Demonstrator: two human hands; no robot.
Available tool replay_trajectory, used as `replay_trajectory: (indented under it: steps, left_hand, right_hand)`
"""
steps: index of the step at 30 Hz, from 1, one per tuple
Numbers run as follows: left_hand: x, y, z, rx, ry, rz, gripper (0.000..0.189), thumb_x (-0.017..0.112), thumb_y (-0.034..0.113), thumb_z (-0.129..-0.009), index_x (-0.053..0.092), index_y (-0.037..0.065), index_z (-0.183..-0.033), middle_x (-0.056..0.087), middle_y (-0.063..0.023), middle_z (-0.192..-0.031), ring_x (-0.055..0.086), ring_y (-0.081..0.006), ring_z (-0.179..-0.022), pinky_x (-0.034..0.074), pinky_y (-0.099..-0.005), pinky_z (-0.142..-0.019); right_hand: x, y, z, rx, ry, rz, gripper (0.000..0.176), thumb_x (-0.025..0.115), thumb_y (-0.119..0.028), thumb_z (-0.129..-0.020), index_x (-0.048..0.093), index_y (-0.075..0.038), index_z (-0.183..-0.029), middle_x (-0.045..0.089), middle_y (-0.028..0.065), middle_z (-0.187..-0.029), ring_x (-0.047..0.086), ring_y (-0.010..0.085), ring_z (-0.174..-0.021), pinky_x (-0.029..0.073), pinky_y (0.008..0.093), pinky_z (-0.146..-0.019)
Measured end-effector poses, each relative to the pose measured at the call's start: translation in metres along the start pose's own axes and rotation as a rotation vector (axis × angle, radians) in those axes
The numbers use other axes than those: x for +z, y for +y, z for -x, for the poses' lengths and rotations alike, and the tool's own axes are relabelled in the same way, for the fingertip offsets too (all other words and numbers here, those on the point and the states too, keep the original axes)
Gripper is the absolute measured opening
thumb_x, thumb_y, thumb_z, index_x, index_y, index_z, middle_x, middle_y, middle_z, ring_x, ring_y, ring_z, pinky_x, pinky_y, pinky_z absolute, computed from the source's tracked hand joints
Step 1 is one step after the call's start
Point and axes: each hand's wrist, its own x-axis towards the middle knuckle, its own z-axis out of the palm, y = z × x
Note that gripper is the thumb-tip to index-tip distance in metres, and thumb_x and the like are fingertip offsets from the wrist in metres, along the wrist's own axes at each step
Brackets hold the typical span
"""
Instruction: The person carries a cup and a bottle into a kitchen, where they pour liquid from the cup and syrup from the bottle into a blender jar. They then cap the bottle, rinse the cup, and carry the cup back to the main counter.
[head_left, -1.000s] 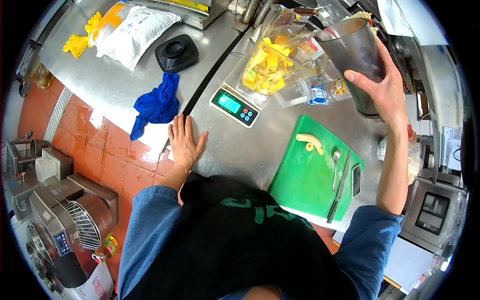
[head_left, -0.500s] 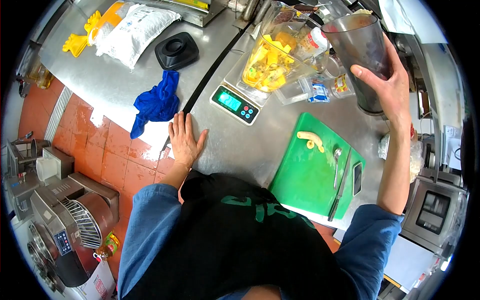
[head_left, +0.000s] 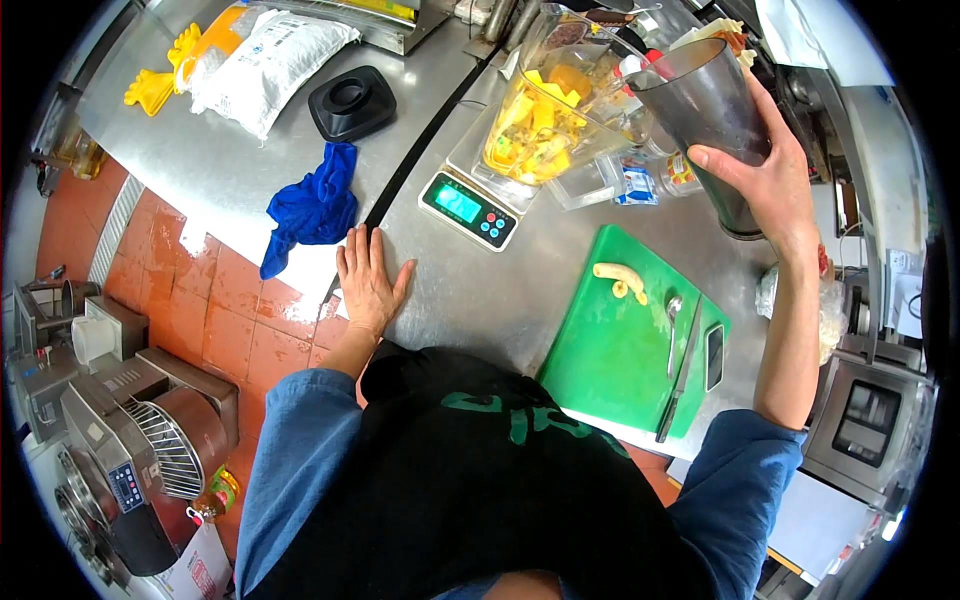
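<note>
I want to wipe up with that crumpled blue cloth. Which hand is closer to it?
Left. The left hand lies flat on the steel counter just beside the crumpled blue cloth; the right hand is far across, gripping a dark plastic tumbler.

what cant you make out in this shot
Head view only:
- scale display: digits too small to read.
- dark cup: tinted wall hides any contents; right hand covers its lower side.
- small packets beside the blender jar: labels blurred.

Nothing reads clearly: the white plastic sack's (head_left: pixel 270 65) blue print, the grey scale's green display (head_left: pixel 459 205) and the black apron's green lettering (head_left: pixel 520 420) blur.
</note>
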Motion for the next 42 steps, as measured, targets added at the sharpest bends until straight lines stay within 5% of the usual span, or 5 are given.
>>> replay_trajectory:
  steps: [17,42]
  left_hand:
    - [-0.003,0.002,0.000,0.000,-0.001,-0.014,0.073,0.058,0.050,-0.088,0.042,0.000,-0.137,0.039,-0.0230,-0.143,0.030,-0.0374,-0.138,0.019,-0.0514,-0.114]
    - [0.001,-0.001,0.000,-0.001,-0.008,-0.008,0.072,0.058,0.050,-0.088,0.041,-0.001,-0.137,0.038,-0.0232,-0.144,0.029,-0.0376,-0.139,0.019,-0.0518,-0.114]
  right_hand:
    - [0.000,0.005,-0.005,-0.018,0.086,-0.212,0.086,0.085,-0.023,-0.069,0.043,0.001,-0.141,0.058,0.0140,-0.126,0.057,0.0211,-0.115,0.042,0.0326,-0.100]
    - [0.001,-0.005,-0.004,-0.018,-0.002,-0.112,0.089,0.085,-0.029,-0.066,0.045,-0.004,-0.141,0.059,0.0130,-0.126,0.057,0.0213,-0.115,0.041,0.0331,-0.101]
